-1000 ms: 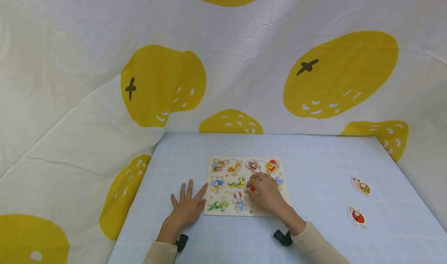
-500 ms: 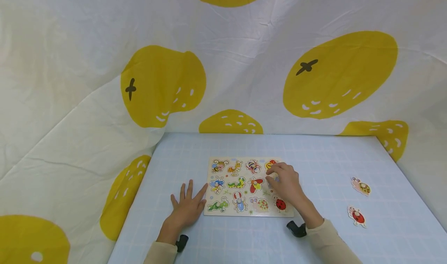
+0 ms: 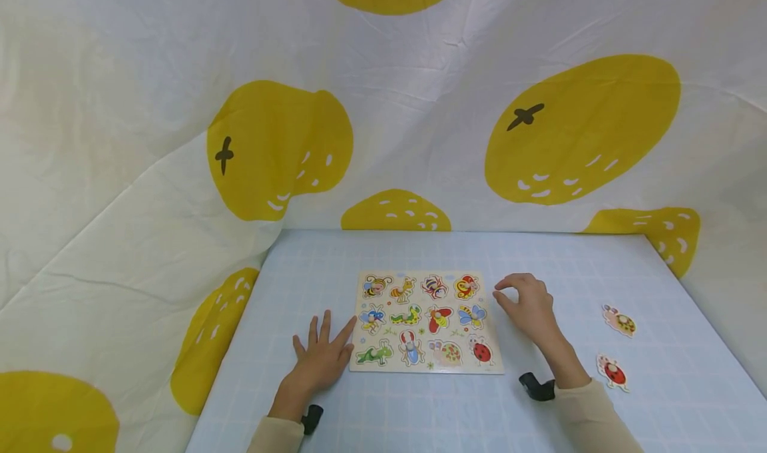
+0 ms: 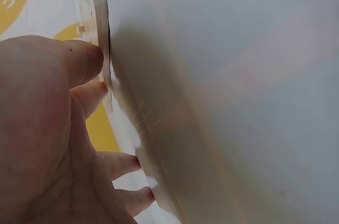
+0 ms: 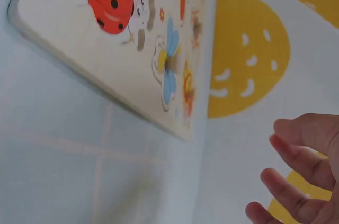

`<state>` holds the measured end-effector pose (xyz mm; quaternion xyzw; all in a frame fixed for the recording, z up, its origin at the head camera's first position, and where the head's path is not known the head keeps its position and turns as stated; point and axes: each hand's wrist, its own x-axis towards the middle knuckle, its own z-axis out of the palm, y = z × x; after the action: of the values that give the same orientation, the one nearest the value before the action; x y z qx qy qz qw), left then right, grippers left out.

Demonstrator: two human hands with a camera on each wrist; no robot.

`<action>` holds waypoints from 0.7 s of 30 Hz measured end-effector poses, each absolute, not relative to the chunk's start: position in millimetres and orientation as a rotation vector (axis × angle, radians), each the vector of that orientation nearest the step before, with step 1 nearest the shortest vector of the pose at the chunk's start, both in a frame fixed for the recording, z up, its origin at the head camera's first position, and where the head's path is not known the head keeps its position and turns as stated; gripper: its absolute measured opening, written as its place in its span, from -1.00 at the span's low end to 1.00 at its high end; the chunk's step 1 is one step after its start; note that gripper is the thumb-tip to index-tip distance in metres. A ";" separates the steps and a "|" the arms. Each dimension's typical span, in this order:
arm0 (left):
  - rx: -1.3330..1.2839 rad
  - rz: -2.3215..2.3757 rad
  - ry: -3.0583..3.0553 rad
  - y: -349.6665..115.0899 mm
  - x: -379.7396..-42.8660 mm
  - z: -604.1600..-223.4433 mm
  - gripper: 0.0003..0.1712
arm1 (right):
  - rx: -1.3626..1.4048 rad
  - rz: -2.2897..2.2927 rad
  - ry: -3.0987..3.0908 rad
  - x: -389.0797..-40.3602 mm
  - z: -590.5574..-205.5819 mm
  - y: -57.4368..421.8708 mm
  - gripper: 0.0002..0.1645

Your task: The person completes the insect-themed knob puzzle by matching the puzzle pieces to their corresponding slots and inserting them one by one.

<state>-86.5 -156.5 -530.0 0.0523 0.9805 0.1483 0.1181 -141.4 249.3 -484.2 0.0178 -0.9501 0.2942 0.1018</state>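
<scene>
A wooden insect puzzle board lies flat on the table, most of its pictures carrying knobbed pieces. My left hand rests on the table with fingers spread, thumb and index finger touching the board's left edge, as the left wrist view confirms. Just beyond the board's right edge, my right hand is raised with nothing in it, thumb and index tips close together. Flat ladybug and snail pictures show at the board's lower right. Farther right lie a loose snail piece and a loose ladybug piece.
A pale blue checked cloth covers the table. Behind it and along the sides hangs a white curtain with large yellow fruit prints. Black wrist mounts sit under both wrists.
My right hand has moved right, from over the middle of the board to beyond its right edge, uncovering the red-winged and blue-winged insect pieces. My left hand has stayed in place.
</scene>
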 end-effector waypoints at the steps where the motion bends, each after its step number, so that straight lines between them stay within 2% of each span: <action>1: 0.155 0.435 2.870 -156.6 -86.7 -529.7 -0.36 | 0.038 0.871 -2.808 -141.8 -483.8 253.2 -0.84; 21: 0.163 0.442 2.868 -156.8 -86.4 -531.4 -0.36 | -0.251 0.937 -2.825 -132.6 -475.2 332.1 -0.64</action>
<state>-86.4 -156.8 -531.4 0.0555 0.9800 0.1512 0.1171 -132.6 332.1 -475.2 -0.0837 -0.9430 0.3128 0.0771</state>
